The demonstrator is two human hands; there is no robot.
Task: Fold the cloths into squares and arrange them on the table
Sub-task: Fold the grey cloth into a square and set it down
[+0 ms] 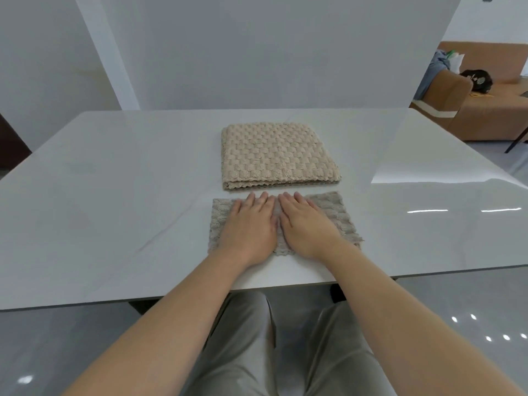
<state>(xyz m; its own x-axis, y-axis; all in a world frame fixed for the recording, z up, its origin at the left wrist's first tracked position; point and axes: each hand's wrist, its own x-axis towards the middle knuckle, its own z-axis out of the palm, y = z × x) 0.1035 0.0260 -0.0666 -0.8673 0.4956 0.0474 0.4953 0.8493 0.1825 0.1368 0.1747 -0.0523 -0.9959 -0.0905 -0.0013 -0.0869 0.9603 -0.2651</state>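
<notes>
Beige waffle-textured cloth [274, 155] lies folded near the middle of the bench [114, 195]. It makes a rough square, with several layers showing along its near edge, so that piece looks finished and placed.

Just beside it, toward the near edge of the bench, is a grey cloth [341, 221] of the same texture, with a narrow gap between the two. The left hand [251, 224] and the right hand [305, 224] rest on the grey cloth side by side. Both are flat with straight fingers, pressing down and gripping nothing.

The grey cloth is wider than it is deep, a rectangle rather than a square. Its near edge is wavy, and how many layers it has cannot be told under the hands. By my reading the task is about halfway. This cloth probably needs one more fold, side to side, then lining up with the beige one. No other cloths are in view.
</notes>
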